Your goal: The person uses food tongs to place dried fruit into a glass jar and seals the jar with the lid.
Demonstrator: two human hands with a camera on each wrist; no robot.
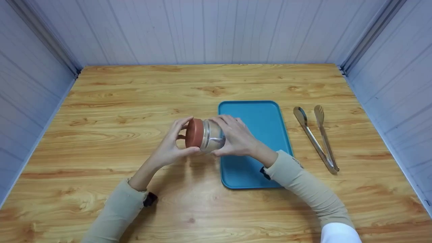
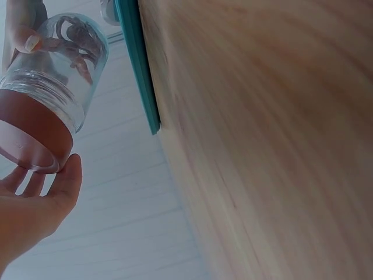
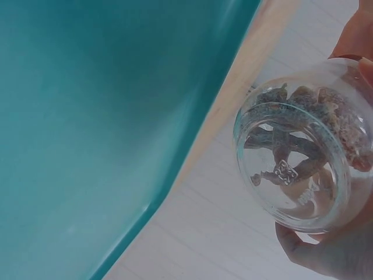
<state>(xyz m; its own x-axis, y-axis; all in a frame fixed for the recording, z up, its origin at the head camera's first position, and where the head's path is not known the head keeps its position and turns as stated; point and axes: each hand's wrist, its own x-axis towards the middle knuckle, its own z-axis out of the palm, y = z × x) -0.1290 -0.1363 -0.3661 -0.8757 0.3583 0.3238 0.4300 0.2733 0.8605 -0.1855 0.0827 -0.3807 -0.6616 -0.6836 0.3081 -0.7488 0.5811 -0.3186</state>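
A clear glass jar (image 1: 213, 137) with a reddish-brown lid (image 1: 194, 133) lies sideways in the air between the two hands, over the table by the tray's left edge. My left hand (image 1: 167, 146) grips the lid, with the thumb below and the fingers above. Round the glass body, my right hand (image 1: 238, 136) holds the jar from the other side. Dark, wrinkled, dried-looking pieces (image 3: 344, 125) show through the glass in the right wrist view; their kind is unclear. The lid (image 2: 41, 125) sits on the jar's mouth in the left wrist view.
A blue rectangular tray (image 1: 260, 111) lies under the right hand and forearm. Right of it are metal serving tongs (image 1: 315, 141) with a spoon end and a fork end. Pale panel walls (image 1: 209, 30) enclose the wooden table (image 1: 135, 91) at the back and sides.
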